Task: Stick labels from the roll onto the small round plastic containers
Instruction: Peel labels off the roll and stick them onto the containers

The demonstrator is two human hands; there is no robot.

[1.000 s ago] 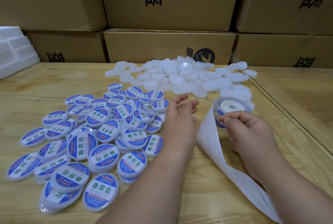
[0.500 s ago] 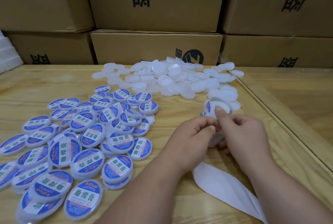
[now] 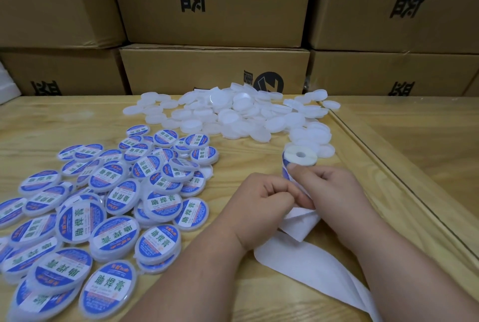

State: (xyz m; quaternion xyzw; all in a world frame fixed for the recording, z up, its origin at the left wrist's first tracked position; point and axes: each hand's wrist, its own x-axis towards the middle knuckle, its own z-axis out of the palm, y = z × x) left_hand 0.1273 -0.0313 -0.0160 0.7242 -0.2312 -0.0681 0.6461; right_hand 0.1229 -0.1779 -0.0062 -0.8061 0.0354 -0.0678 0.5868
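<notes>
at the bench's right | step: peeling a label | right hand (image 3: 334, 187) holds roll (image 3: 298, 159), left hand (image 3: 264, 202) pinches liner (image 3: 318, 270) | next: free label, fetch blank container (image 3: 233, 117)

The pale wooden table (image 3: 77, 119) shows matt grain. Round white plastic containers (image 3: 233, 117) look smooth and translucent; their blue paper labels (image 3: 114, 240) are glossy. Brown cardboard boxes (image 3: 215, 70) look matt.

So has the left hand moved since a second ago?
Yes. The left hand came right, away from the labelled containers, to meet the right hand at the label roll.
</notes>
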